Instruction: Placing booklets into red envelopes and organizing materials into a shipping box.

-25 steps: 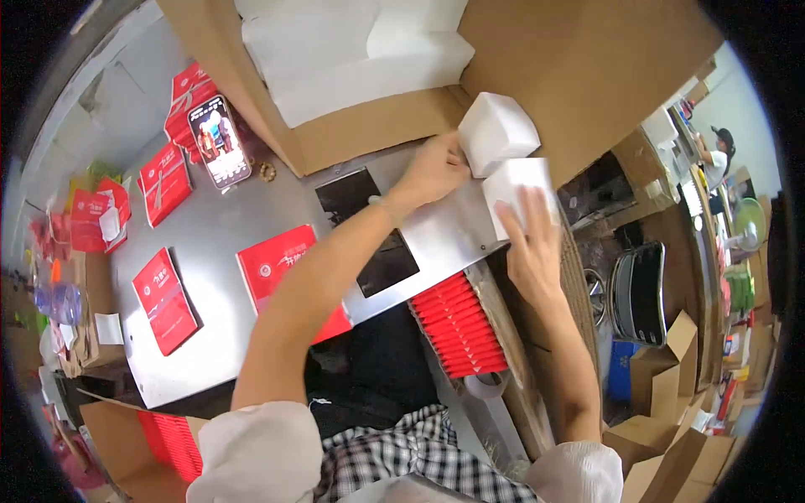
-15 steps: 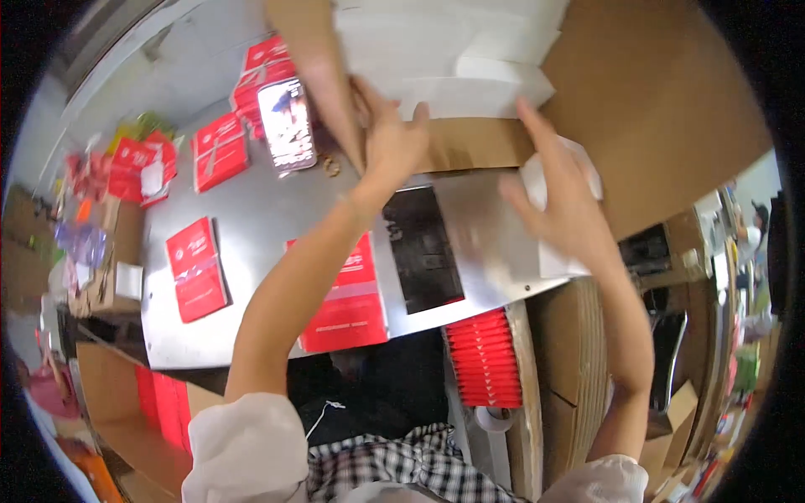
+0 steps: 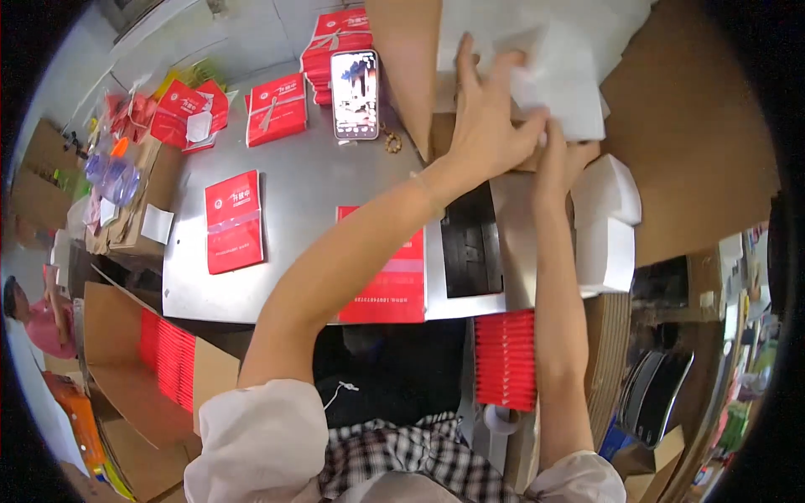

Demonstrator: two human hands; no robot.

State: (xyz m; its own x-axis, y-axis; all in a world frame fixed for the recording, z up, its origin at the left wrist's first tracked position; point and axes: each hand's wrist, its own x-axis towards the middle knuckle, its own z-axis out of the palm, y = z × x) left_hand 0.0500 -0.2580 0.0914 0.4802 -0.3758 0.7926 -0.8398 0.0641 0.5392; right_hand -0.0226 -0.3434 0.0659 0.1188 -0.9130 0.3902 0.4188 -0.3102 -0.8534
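Observation:
My left hand (image 3: 490, 126) reaches into a tall brown cardboard box (image 3: 696, 134) at the far right, its fingers apart over white paper (image 3: 570, 84) inside. The thumb points toward my right hand (image 3: 558, 163). That hand is close beside it at the lower edge of the paper, one finger pointing up. Its other fingers are partly hidden and blurred, so I cannot tell whether they grip the paper. Below my left forearm lies a red printed packet (image 3: 390, 289) with a pale band. A dark flat panel (image 3: 471, 243) lies to its right.
A lit phone (image 3: 355, 94) leans on stacked red packets (image 3: 335, 38), with a beaded bracelet (image 3: 392, 141) beside it. Another red packet (image 3: 235, 222) lies on the metal table (image 3: 310, 184). White folded pieces (image 3: 608, 247) stand at right. An open carton (image 3: 117, 335) holds red packets at lower left.
My hands were apart, by the box's near edge and to its right. Now they are close together at the white paper inside. The whole view has shifted, moving the table's things rightward.

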